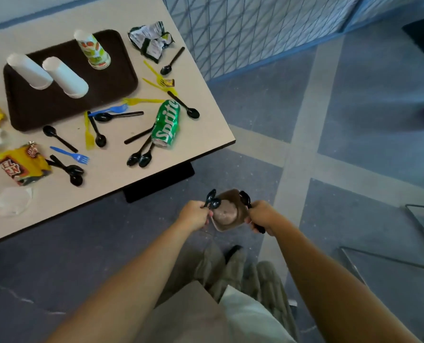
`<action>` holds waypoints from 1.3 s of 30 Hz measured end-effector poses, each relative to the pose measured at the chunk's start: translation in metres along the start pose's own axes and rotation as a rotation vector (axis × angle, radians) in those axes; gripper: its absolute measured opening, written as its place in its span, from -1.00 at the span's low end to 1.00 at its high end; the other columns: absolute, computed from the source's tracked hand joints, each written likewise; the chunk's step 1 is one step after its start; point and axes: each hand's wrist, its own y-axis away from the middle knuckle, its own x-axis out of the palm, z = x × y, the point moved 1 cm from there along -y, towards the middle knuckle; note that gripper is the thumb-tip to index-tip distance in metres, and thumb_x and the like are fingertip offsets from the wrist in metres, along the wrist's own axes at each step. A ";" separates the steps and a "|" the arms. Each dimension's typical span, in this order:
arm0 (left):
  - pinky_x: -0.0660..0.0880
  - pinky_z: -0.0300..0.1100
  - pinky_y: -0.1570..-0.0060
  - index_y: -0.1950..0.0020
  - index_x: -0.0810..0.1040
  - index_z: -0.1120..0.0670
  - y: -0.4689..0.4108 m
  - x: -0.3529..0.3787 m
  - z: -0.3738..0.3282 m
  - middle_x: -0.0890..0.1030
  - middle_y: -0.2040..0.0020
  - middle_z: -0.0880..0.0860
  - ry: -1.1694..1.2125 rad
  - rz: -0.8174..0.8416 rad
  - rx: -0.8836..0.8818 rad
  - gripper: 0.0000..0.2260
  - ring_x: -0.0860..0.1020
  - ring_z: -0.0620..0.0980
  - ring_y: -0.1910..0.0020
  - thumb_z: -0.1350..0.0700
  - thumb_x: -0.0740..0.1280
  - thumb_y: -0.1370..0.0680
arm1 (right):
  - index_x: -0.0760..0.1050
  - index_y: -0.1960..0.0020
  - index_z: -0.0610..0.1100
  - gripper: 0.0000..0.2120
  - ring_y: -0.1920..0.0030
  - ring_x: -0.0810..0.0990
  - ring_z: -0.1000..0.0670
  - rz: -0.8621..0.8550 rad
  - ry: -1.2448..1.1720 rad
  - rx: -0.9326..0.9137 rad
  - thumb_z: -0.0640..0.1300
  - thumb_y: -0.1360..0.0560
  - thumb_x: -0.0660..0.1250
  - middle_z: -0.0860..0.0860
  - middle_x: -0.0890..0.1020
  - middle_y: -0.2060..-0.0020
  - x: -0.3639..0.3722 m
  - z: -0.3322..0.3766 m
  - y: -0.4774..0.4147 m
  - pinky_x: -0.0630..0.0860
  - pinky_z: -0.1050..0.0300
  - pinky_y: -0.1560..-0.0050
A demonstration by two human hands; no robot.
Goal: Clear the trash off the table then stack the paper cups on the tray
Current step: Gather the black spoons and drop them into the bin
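Left grip [193, 215] closed round a bunch of black plastic spoons [212, 201], glossy bowls pointing up. Right grip [260, 216] closed round a black spoon [245, 197]; its bowl is up and its handle sticks out below the fist. Both are held off the worktop, over the floor. Between them sits a brown container [227, 214] with rounded corners, seen from above. Cannot tell whether either grip touches it.

Worktop [206, 100]: pale, smooth, with a dark edge band.
- Tray [57, 112]: dark brown, matte and grainy, a rounded rectangle.
- On the tray: two white paper cup stacks [29, 71] [66, 78], upside down and plain; a printed cup stack [94, 49] at the far edge, also upside down, with layered rims at its base.
- Beside the tray: a dented green soda can [166, 123] on its side.
- Loose spoons [99, 137], thin yellow forks [154, 75] and blue forks [78, 157] are scattered across the worktop.
- Crumpled foil wrapper [150, 39] near the far corner.
- Yellow snack bag [23, 164] and crumpled white paper [13, 201] on the left side.
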 end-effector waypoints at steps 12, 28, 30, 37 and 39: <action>0.61 -0.11 0.22 0.08 0.65 0.19 -0.176 0.109 0.065 0.68 0.25 0.13 -0.068 -0.013 -0.098 -0.82 0.67 0.04 0.29 0.18 0.32 -0.66 | 0.42 0.22 -0.12 -0.79 0.38 0.55 -0.01 -0.032 0.094 0.137 -0.27 -0.59 0.24 -0.10 0.57 0.28 0.057 -0.076 -0.171 0.47 0.19 0.47; 0.46 -0.10 -0.28 -0.56 0.38 -0.08 -0.087 0.066 0.030 0.44 -0.49 0.08 -0.014 -0.175 0.132 -0.54 0.53 0.04 -0.34 -0.11 0.29 -0.67 | 0.31 -0.55 0.06 -0.55 -0.27 0.57 -0.20 -0.251 0.005 -0.210 -0.06 -0.66 0.15 -0.12 0.56 -0.35 0.056 -0.038 -0.107 0.50 0.02 -0.11; 0.44 -0.18 -0.18 -0.52 0.44 -0.06 -0.056 0.044 0.014 0.49 -0.44 0.05 0.049 -0.214 0.188 -0.59 0.54 -0.06 -0.23 -0.07 0.31 -0.67 | 0.33 -0.53 0.07 -0.55 -0.25 0.58 -0.10 -0.265 -0.023 -0.278 -0.06 -0.65 0.14 -0.03 0.57 -0.32 0.051 -0.008 -0.074 0.51 0.02 -0.19; 0.46 -0.20 -0.18 -0.46 0.47 -0.10 0.020 -0.040 -0.025 0.55 -0.28 -0.08 0.174 -0.367 0.313 -0.65 0.55 -0.14 -0.19 -0.06 0.30 -0.67 | 0.36 -0.52 -0.03 -0.58 -0.35 0.48 -0.10 -0.303 -0.036 -0.584 -0.14 -0.66 0.18 -0.11 0.46 -0.39 0.049 0.103 0.015 0.44 -0.06 -0.37; 0.48 -0.27 -0.08 -0.46 0.48 -0.09 0.032 -0.064 -0.031 0.56 -0.25 -0.08 0.215 -0.409 0.345 -0.65 0.56 -0.20 -0.10 -0.04 0.31 -0.67 | 0.37 -0.50 -0.07 -0.59 -0.28 0.51 -0.09 -0.295 -0.030 -0.647 -0.16 -0.66 0.19 -0.12 0.45 -0.36 0.053 0.138 0.029 0.47 0.01 -0.27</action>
